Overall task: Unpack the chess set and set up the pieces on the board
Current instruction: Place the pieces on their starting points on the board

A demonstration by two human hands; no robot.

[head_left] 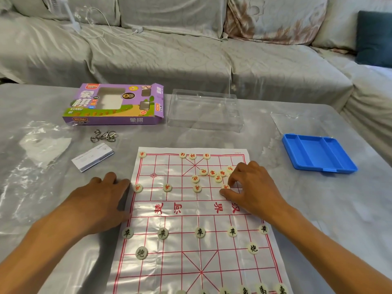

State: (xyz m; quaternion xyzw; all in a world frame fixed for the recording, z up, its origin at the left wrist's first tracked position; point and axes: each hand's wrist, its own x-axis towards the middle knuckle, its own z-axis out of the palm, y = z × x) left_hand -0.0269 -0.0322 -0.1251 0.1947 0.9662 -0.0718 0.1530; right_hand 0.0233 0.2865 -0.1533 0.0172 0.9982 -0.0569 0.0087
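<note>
A plastic xiangqi board sheet [191, 213] with red lines lies on the table in front of me. Black-lettered round pieces [200, 232] stand in rows on the near half. Red-lettered pieces line the far half, and several loose red pieces [212, 173] cluster right of its middle. My right hand [252, 187] pinches a red soldier piece [225, 187] between thumb and fingers on the soldier row. My left hand [101, 200] lies flat on the table, its fingertips pressing the board's left edge.
A purple xiangqi box [114, 103] and a clear plastic lid [204, 110] lie beyond the board. A blue tray [318, 153] sits at right. Metal ring puzzles [104, 135], a leaflet [92, 158] and a crumpled plastic bag [42, 145] lie at left. A sofa stands behind.
</note>
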